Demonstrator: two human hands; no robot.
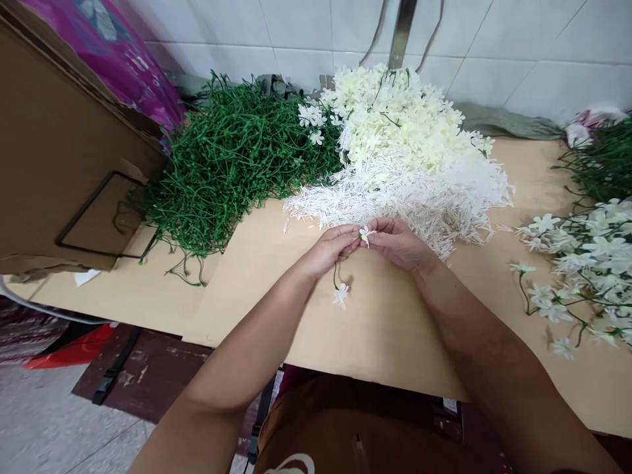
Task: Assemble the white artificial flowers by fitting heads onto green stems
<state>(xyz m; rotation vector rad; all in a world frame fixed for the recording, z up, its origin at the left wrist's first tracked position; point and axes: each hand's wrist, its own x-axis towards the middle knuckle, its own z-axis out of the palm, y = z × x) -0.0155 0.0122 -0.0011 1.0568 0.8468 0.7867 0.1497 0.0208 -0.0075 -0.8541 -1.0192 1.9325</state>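
Observation:
Between my two hands, just above the table's near middle, is a small white artificial flower (365, 235). My right hand (395, 241) pinches this blossom at its fingertips. My left hand (340, 247) is closed on a thin green artificial stem (336, 273), mostly hidden by the fingers. From below the left hand the stem hangs down, and a second white blossom (340, 295) sits at its end. Beyond my hands lies a heap of white stick-like pieces (395, 197), with a pile of cream-white blossoms (405, 125) behind it.
A tangle of green stems (247, 138) lies at the back left. Assembled white flowers (592, 257) on stems spread over the right side. At the left stands a cardboard box (64, 145) with a black wire frame (108, 217) before it. A tiled wall (296, 26) closes the back.

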